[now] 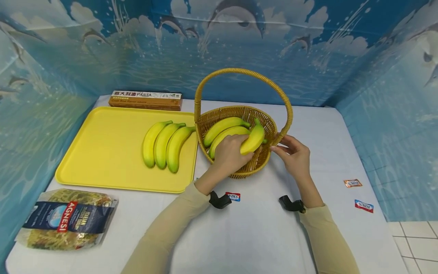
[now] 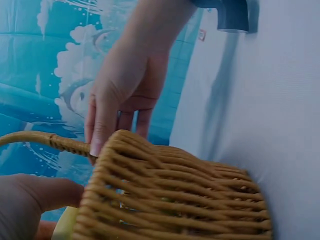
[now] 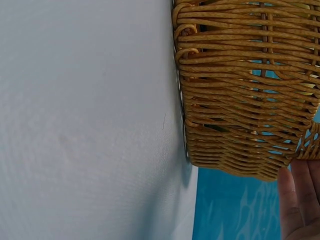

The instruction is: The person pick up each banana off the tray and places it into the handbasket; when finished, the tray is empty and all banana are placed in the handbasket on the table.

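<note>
Inside the wicker basket (image 1: 239,174), my left hand (image 1: 230,154) grips a banana (image 1: 254,139) that lies tilted over two other bananas (image 1: 226,125). My right hand (image 1: 297,155) pinches the basket's right rim where the arched handle (image 1: 289,110) meets it. In the left wrist view the right thumb and fingers lie on either side of that rim, while the left hand (image 2: 30,205) is partly cut off. The right wrist view shows the basket's woven side (image 3: 245,95) with the right fingertips (image 3: 300,185) against it. Three bananas (image 1: 165,146) lie side by side on the yellow tray (image 1: 99,152).
A brown pasta box (image 1: 145,102) lies behind the tray. At the front left is a bag of Agnesi pasta (image 1: 66,220). Small wrapped candies lie about: one red and blue (image 1: 233,196), one orange (image 1: 352,183), another red and blue (image 1: 364,206). Dolphin-print cloth (image 1: 239,49) walls the table.
</note>
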Available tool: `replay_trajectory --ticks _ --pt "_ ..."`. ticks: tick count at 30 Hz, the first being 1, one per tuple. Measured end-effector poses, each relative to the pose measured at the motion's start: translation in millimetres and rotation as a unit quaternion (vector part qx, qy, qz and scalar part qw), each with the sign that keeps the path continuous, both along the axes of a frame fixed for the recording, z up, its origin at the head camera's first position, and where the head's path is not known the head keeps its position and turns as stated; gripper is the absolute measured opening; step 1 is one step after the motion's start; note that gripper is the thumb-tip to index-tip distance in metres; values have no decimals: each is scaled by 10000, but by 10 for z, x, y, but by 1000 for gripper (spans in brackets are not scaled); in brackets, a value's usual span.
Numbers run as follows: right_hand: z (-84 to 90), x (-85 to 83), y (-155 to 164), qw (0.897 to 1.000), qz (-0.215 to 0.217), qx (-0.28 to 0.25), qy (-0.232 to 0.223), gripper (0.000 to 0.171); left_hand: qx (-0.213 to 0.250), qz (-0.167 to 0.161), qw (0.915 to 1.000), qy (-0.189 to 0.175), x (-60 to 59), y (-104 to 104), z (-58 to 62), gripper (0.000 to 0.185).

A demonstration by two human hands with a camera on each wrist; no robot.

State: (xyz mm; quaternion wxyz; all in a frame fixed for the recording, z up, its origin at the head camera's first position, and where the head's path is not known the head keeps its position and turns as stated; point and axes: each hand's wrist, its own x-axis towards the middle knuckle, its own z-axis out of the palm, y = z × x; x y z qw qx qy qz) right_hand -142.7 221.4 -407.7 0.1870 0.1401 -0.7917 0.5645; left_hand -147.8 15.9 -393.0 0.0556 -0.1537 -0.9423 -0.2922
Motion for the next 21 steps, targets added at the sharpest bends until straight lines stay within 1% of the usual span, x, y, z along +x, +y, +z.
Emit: replay_trajectory --ticks 4,8,11,21 --pt "10 2 2 10000 -16 11 -52 37 -138 -77 9998 148 -35 67 -99 51" --pt "9 2 11 10000 -19 -29 -83 37 -356 -175 9989 241 -44 106 -159 50" --pt "7 7 14 10000 -31 -17 -90 37 -523 -181 9982 219 -43 122 -179 51" --pt "-8 -9 9 9999 32 -89 -125 38 -751 -231 9969 95 -46 113 -202 50"
